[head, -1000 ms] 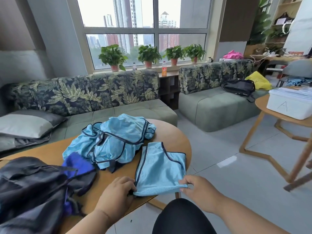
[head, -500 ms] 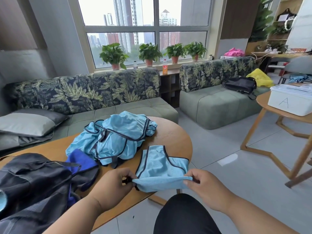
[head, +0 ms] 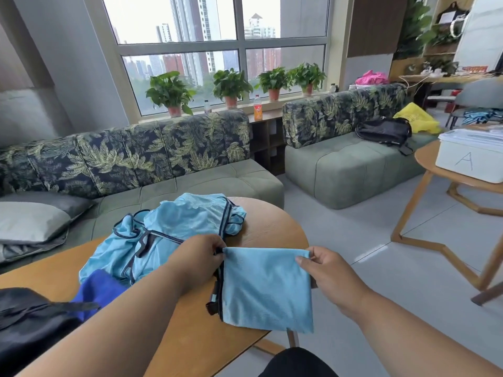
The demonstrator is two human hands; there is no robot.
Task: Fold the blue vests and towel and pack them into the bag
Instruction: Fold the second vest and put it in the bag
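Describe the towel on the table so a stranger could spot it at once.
Start at the round wooden table in front of the leaf-print sofa. On its left side, the towel lies between the heap of vests and the black bag. It is deep royal blue, while the vests are pale blue with dark trim.

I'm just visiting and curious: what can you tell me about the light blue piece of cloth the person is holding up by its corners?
The folded vest is light blue, fine mesh-like fabric with dark trim along its left edge. It forms a rough square, folded over. The left hand and right hand each pinch a top corner, stretching the upper edge taut. Its lower part lies on the wooden table near the front edge.
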